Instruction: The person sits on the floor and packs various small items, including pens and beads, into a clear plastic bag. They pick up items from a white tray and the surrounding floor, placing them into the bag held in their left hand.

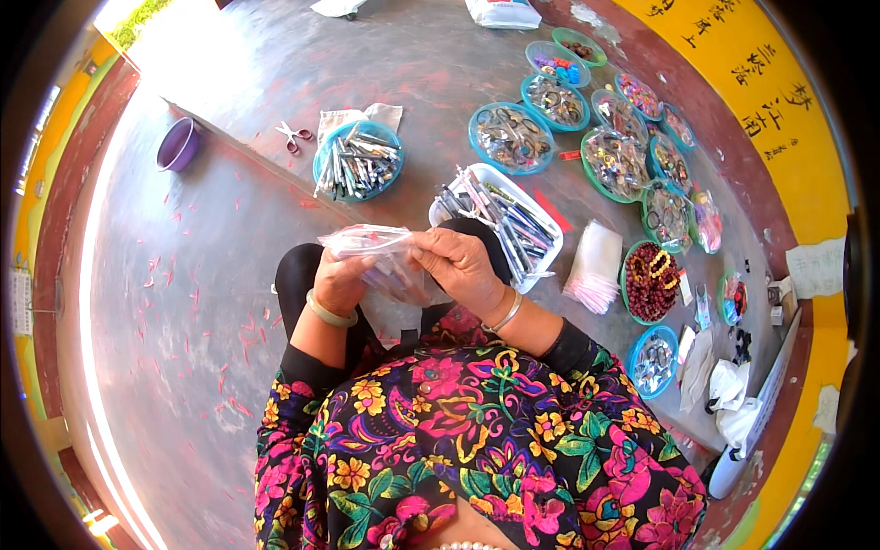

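Both my hands hold a clear plastic zip bag (pixel 396 266) above my knees, with something pinkish and pale inside that I cannot make out. My left hand (pixel 341 278), a pale bangle at its wrist, grips the bag's left side. At the bag's upper right edge, my right hand (pixel 458 266) pinches the plastic between thumb and fingers. Just beyond my right hand stands a white basket (pixel 550 213) heaped with pens (pixel 504 220). Farther off to the left, a blue round basket (pixel 400 165) is full of more pens (pixel 357 163).
Red-handled scissors (pixel 294 137) lie beside the blue basket. A purple bowl (pixel 178 145) sits at far left. On the right are several baskets of small goods (pixel 511 137), a stack of clear bags (pixel 596 266) and a basket of dark red beads (pixel 649 284). Red scraps litter the floor (pixel 174 367).
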Demonstrator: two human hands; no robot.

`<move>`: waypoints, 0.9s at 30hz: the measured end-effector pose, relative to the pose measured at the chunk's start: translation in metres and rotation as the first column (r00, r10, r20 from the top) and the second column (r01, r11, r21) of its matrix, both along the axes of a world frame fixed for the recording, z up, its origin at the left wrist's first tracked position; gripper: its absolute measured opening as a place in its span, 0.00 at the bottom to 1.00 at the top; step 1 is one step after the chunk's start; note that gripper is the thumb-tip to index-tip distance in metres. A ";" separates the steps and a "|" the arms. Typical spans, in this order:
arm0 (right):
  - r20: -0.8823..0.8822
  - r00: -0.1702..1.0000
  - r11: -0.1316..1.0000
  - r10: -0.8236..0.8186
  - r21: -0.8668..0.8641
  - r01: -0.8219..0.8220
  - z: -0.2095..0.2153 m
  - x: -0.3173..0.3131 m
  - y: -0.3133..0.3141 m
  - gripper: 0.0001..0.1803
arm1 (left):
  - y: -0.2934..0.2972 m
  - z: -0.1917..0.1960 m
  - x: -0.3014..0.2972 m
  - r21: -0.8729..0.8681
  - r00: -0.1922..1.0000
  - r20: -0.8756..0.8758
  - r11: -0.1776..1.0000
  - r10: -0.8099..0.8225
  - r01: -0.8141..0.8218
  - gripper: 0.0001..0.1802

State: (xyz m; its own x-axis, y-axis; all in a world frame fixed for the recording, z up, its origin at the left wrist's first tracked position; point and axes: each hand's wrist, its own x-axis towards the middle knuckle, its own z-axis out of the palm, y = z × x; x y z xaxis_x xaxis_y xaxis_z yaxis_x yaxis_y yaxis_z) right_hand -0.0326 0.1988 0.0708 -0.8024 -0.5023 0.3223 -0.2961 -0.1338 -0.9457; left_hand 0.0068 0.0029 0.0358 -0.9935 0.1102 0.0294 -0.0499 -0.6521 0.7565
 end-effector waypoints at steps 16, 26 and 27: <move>-0.157 0.852 0.343 -0.499 0.868 0.360 -0.211 -0.093 0.165 0.13 | -0.001 -0.008 -0.001 -0.029 0.999 0.051 1.000 0.008 -0.006 0.23; -0.085 0.822 0.468 -0.563 0.786 0.403 -0.213 -0.092 0.161 0.14 | 0.004 0.005 -0.002 -0.038 0.997 0.070 0.998 -0.045 0.047 0.21; -0.071 0.813 0.496 -0.578 0.760 0.420 -0.210 -0.093 0.162 0.14 | 0.005 0.006 -0.002 -0.041 0.997 0.071 0.998 -0.037 0.040 0.21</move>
